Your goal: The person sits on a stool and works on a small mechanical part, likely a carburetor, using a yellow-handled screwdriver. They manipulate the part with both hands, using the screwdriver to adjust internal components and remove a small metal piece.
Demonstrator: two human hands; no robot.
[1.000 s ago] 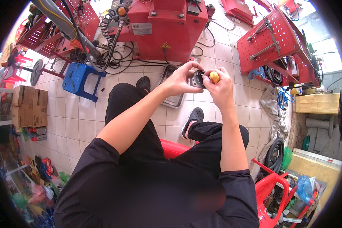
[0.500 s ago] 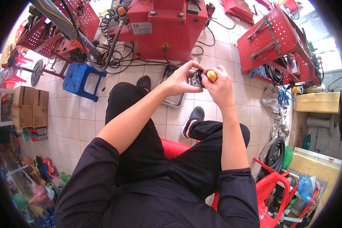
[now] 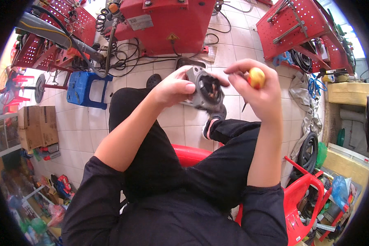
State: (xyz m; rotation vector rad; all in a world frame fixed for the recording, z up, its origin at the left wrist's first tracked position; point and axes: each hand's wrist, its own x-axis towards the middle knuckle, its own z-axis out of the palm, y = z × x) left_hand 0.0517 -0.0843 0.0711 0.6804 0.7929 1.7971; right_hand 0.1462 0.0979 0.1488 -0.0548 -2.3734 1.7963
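Note:
My left hand (image 3: 174, 89) is closed round a grey metal motor housing (image 3: 196, 78), its thumb along the near side. The housing's round opening is tilted toward me and to the right, with a dark inside and copper-coloured bits. My right hand (image 3: 264, 96) grips a screwdriver (image 3: 256, 77) with a yellow and red handle. Its thin dark shaft points downward below the fingers. The right hand is just right of the housing and apart from it. Some right fingers are blurred by motion.
A red machine (image 3: 168, 35) stands ahead, with black cables on the tiled floor. A dark tray (image 3: 188, 61) lies partly hidden behind my left hand. A blue stool (image 3: 84, 88) is at left, a red perforated rack (image 3: 289, 37) at right, and a red chair (image 3: 301, 205) at near right.
My hands have come apart and nearer to me. The right hand has moved right with the screwdriver, away from the housing. The housing has turned, so its round opening now shows.

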